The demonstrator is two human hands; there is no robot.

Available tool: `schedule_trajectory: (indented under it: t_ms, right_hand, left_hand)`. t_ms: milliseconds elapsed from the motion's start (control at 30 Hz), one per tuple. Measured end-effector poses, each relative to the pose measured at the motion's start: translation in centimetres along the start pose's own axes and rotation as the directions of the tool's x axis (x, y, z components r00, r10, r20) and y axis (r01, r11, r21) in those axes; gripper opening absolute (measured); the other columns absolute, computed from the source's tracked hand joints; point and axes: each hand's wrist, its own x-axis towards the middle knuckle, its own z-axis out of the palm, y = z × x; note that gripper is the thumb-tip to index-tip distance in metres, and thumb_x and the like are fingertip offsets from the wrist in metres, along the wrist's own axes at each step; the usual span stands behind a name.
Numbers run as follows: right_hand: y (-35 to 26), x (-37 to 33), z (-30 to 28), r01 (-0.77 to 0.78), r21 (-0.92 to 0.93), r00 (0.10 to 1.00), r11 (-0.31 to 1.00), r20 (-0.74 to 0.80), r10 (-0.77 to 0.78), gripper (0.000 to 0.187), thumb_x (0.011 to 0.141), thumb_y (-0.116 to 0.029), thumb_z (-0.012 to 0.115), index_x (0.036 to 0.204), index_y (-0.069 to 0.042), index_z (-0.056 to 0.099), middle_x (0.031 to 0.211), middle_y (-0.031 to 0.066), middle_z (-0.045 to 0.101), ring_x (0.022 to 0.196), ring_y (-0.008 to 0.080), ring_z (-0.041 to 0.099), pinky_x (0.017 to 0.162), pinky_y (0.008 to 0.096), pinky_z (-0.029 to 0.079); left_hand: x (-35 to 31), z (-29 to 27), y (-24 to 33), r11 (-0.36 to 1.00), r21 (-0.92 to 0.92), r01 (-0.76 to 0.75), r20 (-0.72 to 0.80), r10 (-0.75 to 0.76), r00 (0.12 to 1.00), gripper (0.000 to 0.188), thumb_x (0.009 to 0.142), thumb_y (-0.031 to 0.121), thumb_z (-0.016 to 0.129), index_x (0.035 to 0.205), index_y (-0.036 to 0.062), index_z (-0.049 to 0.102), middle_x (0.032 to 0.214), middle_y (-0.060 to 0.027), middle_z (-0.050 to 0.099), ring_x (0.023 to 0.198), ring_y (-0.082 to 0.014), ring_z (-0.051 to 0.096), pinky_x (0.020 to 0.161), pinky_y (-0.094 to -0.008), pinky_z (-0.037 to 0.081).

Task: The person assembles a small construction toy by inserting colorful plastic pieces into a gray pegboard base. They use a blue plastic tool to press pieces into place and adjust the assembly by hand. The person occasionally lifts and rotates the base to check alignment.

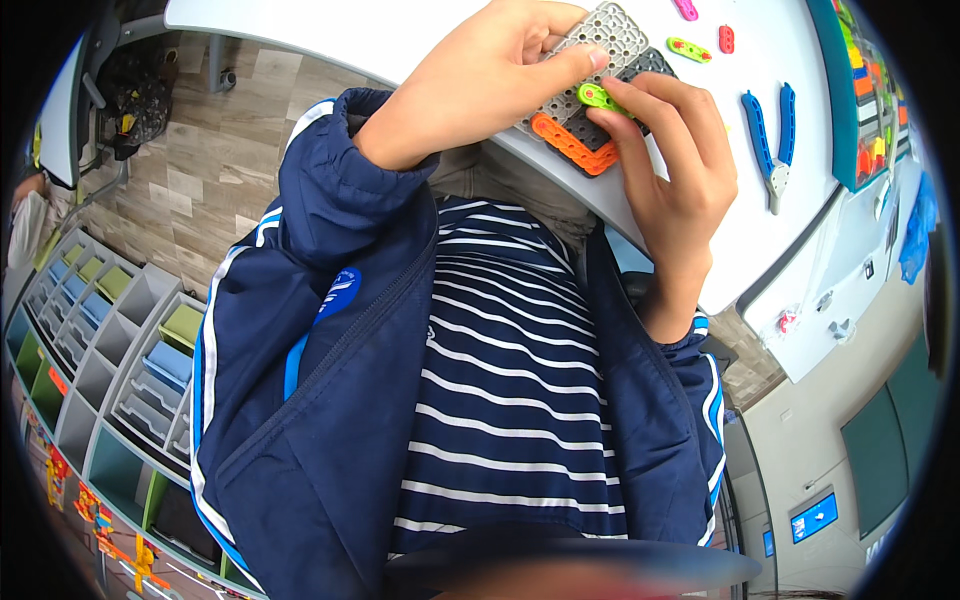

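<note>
My left hand (500, 75) grips a light grey perforated building plate (612, 32), its thumb pressed along the top face. Dark grey perforated plate parts (648, 66) show beside and under it. Between the thumb and fingers of my right hand (685, 140) is a lime green building strip (594, 96), held against the plates. An orange L-shaped building piece (575, 146) lies along the plates' near edge, below the green strip. My fingers hide part of the plates, so I cannot tell whether the green strip is fastened.
Blue-handled pliers (772, 150) lie on the white table (740, 220) to the right. Small pink (686, 9), lime green (689, 49) and red (726, 39) building pieces lie at the far side. A teal-edged tray (845, 120) of colourful parts stands at the far right.
</note>
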Motion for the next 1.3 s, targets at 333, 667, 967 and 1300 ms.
schedule_trajectory:
  t_ms: [333,667,967,1300]
  right_hand:
    - [0.4,-0.2,-1.2,-0.278,0.349,0.943,0.895,-0.080,0.324,0.016,0.088,-0.003,0.080,0.103,0.001,0.077,0.092,0.0096,0.074,0.079,0.0145,0.069,0.070,0.0257,0.053]
    - [0.1,-0.6,-0.6,-0.203,0.317,0.968,0.926,-0.079,0.240,0.025,0.078,0.004,0.086,0.101,0.002,0.077,0.097,0.0107,0.078,0.086,0.0187,0.072,0.078,0.0282,0.055]
    - [-0.3,-1.1,-0.9,-0.277,0.301,0.898,0.912,-0.256,0.358,0.028,0.075,0.005,0.087,0.100,-0.001,0.076,0.098,0.0068,0.078,0.099,0.0222,0.067,0.091,0.0326,0.051]
    - [-0.7,-0.8,-0.8,-0.204,0.085,0.967,0.975,-0.138,0.215,0.026,0.072,-0.003,0.089,0.096,-0.009,0.081,0.098,0.0004,0.080,0.111,0.0231,0.061,0.101,0.0374,0.045]
  left_hand:
    - [0.4,-0.3,1.0,0.996,-0.080,0.030,0.036,-0.027,0.999,0.032,0.111,0.019,0.051,0.128,-0.0065,0.062,0.113,-0.0094,0.072,0.094,-0.0100,0.065,0.084,-0.0262,0.054]
    - [0.5,-2.1,0.6,0.988,-0.103,0.119,0.060,-0.113,0.992,0.038,0.112,0.023,0.050,0.133,-0.0074,0.060,0.125,-0.0122,0.070,0.108,-0.0133,0.065,0.093,-0.0260,0.053]
    - [0.8,-2.2,0.6,0.986,-0.142,0.086,0.136,-0.066,0.989,0.040,0.111,0.022,0.051,0.135,-0.0091,0.059,0.127,-0.0141,0.070,0.109,-0.0147,0.065,0.095,-0.0268,0.053]
    - [0.6,-1.5,1.0,0.995,-0.061,0.077,0.107,-0.070,0.992,0.036,0.112,0.022,0.050,0.128,-0.0081,0.063,0.115,-0.0103,0.073,0.098,-0.0108,0.067,0.088,-0.0252,0.055]
